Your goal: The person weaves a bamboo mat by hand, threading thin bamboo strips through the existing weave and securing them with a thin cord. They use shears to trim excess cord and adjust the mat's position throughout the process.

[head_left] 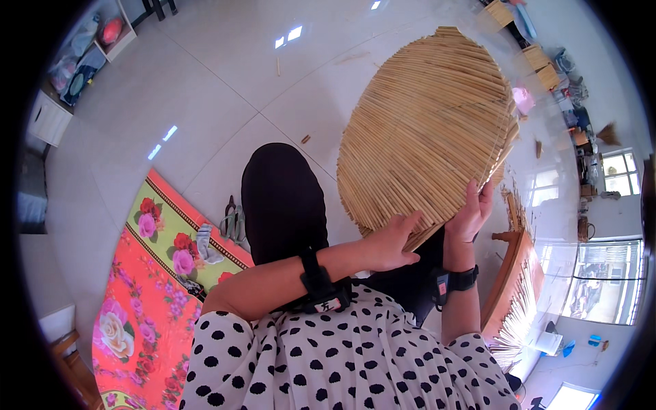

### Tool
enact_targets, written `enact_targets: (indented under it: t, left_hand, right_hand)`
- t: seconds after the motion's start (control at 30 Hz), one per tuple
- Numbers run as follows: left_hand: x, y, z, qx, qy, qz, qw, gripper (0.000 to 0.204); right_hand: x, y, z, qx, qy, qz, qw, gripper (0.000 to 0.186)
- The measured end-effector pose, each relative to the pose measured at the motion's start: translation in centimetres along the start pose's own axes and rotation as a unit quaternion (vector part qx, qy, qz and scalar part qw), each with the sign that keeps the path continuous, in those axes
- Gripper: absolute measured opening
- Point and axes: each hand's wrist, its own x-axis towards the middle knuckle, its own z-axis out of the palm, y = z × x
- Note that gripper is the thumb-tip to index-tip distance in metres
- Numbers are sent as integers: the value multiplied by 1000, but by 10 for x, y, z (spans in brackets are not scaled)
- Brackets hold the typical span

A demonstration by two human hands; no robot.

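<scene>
The person holds a round mat of straw stalks (427,130) up in front of them, tilted, with its lower edge toward the body. Both hands grip that lower edge.

The left hand (391,242) is closed on the mat's bottom rim: its fingers (410,222) curl over the stalks from the near side and the thumb points right along the underside. The mat spreads up and away from these fingers, filling the space above them.

The right hand (470,212) holds the rim just to the right of the left hand, apart from it. Its fingers (486,191) are wrapped narrowly round the edge, with the fingertips on the mat's right border where thin loose ends stick out.

Each wrist wears a black strap: the one on the left forearm (320,287) sits well below the left fingers, and the one on the right wrist (452,280) lies just below the right hand.

Below the fingers are the person's dark-clad knee (283,201) and a white blouse with black dots (342,355). Left of the left hand, on the pale tiled floor (205,89), lies a bright flowered cloth (147,287). Right of the right hand stands a wooden frame (509,273) with a bundle of straw (519,318) lying against it.
</scene>
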Motion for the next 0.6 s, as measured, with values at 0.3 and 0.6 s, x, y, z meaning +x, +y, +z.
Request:
enact_targets:
  t: [0.3,0.6]
  left_hand:
    - [-13,5,-41,-37,184,-81,979,84]
    - [-19,15,-81,-379,427,-70,818,83]
  right_hand:
    - [31,-39,-41,96,99,19,990,37]
    - [44,-88,-116,188,135,64,971,52]
